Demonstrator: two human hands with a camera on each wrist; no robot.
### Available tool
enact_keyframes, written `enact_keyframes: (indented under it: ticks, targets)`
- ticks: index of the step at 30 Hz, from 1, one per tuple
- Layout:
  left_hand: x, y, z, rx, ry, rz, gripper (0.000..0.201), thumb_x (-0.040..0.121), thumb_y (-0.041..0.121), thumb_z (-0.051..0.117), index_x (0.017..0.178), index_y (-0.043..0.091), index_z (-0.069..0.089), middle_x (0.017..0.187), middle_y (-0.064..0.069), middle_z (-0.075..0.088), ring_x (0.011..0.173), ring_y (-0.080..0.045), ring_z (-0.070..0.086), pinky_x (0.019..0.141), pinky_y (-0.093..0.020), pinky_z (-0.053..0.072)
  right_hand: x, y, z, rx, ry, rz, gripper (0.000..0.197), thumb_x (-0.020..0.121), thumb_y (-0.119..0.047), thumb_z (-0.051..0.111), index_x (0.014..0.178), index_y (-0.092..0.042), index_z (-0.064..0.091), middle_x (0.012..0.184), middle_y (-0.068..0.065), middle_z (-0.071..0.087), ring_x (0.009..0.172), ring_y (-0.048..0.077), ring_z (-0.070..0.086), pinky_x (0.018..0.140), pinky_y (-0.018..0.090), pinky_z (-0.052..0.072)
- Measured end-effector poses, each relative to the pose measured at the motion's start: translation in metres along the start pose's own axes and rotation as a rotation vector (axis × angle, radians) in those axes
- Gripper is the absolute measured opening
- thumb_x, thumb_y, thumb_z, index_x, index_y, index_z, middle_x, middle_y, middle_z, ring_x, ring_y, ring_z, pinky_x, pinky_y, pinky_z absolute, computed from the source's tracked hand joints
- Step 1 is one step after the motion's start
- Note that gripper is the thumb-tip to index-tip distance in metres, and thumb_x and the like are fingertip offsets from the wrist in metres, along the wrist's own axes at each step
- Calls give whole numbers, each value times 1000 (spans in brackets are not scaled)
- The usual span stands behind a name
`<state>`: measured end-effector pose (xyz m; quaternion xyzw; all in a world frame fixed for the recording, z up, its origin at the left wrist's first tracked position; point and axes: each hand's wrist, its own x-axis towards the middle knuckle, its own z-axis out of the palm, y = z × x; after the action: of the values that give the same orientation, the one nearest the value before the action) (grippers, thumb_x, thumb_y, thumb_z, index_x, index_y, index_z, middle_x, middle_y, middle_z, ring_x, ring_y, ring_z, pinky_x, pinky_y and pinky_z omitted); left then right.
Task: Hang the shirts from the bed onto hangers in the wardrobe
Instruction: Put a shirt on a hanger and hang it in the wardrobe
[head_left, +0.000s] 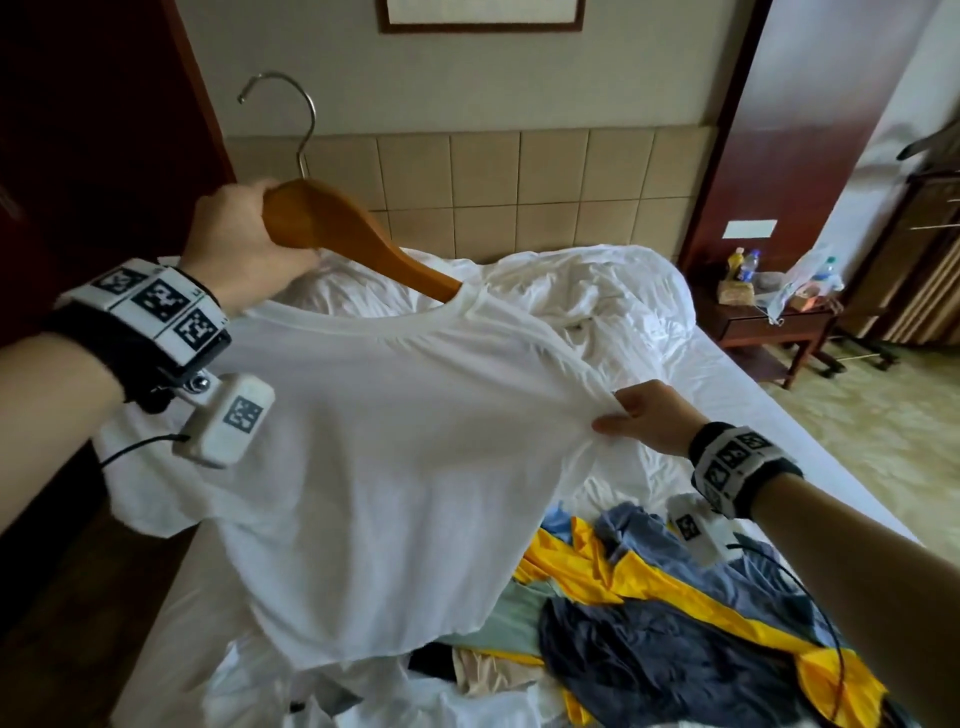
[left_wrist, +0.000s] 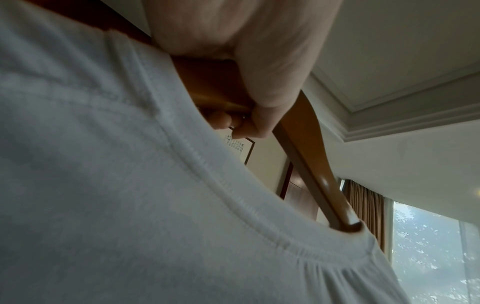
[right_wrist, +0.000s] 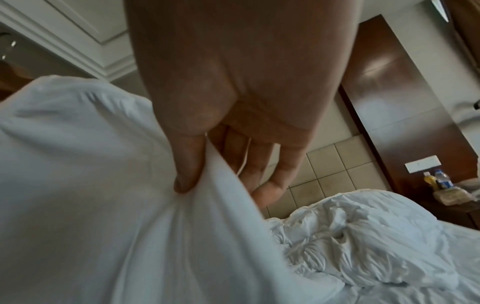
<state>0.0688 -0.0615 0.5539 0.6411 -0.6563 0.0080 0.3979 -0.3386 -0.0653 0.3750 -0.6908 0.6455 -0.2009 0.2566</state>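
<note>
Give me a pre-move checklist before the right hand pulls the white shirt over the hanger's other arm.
1. Left hand grips wooden hanger: ok.
2. Right hand pinches white shirt at the shoulder: ok.
3. One hanger arm is inside the collar: ok.
4. Other hanger arm inside the shirt: not ok, it is in the left hand's grip.
5. Metal hook free of fabric: ok.
6. Shirt hem clear of the clothes pile on the bed: cannot tell.

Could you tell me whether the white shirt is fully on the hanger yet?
Partly on: one arm of the wooden hanger sits inside the white shirt collar; the other arm cannot be seen.
</note>
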Motion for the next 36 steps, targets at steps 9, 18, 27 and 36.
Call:
enact_keyframes:
  ticks: [9, 18, 27, 36]
  targets:
    - [4, -3, 3, -89, -10, -72, 32, 72, 13, 78, 98, 22, 62, 81, -4, 66, 81, -25, 67, 82, -34, 53, 2, 3, 16, 3, -36, 50, 29, 77, -25, 84, 87, 1, 76, 81, 17, 71, 78, 32, 65, 72, 37, 51]
    - [-2, -5, 19, -86, -38, -46, 28, 71, 13, 78, 92, 22, 61, 85, -3, 66, 84, -24, 64, 79, -33, 51, -2, -60, 8, -46, -51, -144, 84, 64, -47, 88, 137, -27, 51, 120, -5, 62, 108, 13, 57, 93, 29, 45]
    - [-20, 14, 55, -146, -100, 41, 49, 64, 15, 81, 110, 25, 68, 99, 3, 71, 95, -20, 66, 85, -35, 54, 15, -216, 9, 67, 262, -404, 67, 67, -34, 87, 126, -26, 55, 102, -6, 64, 95, 15, 60, 81, 32, 49]
    - [-32, -52, 18, -257, -490, 65, 66, 70, 22, 89, 126, 20, 55, 111, 6, 65, 99, 8, 59, 77, -7, 45, 27, -226, 4, 84, 233, -282, 19, 70, -12, 79, 69, -14, 60, 61, 0, 56, 57, 16, 51, 53, 27, 39]
